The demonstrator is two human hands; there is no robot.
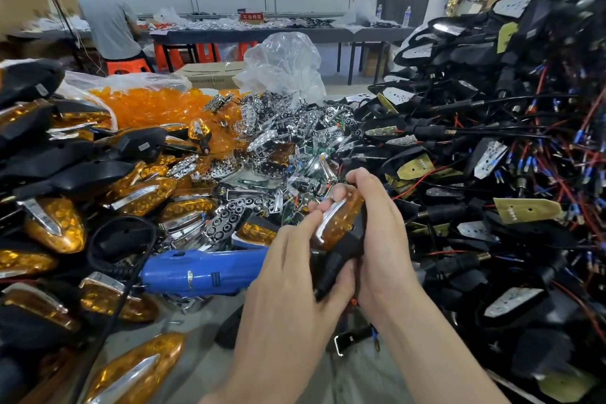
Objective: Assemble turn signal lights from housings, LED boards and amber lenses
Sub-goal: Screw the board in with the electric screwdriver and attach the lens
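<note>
Both hands are clamped on one turn signal light (341, 226) just right of the frame's centre. The left hand (288, 275) cups its black stem from below and pinches the chrome strip on the face, while the right hand (383, 239) wraps the far side. This two-sided grip looks meant to squeeze the amber lens (344, 216) down onto its housing (339, 259). Whether the lens is fully seated is hidden by the fingers. A blue power screwdriver (203, 274) lies just left of the hands on the surface (193, 318), probably kept close for fastening. Farther out the parts are sorted by kind, likely so each can be picked up without searching. Finished lights (52, 223) are heaped at the left, and loose amber lenses (151, 105) sit in a bag at upper left. Chrome reflectors and boards (278, 134) fill the middle, and wired black housings (492, 147) are stacked high on the right.
</note>
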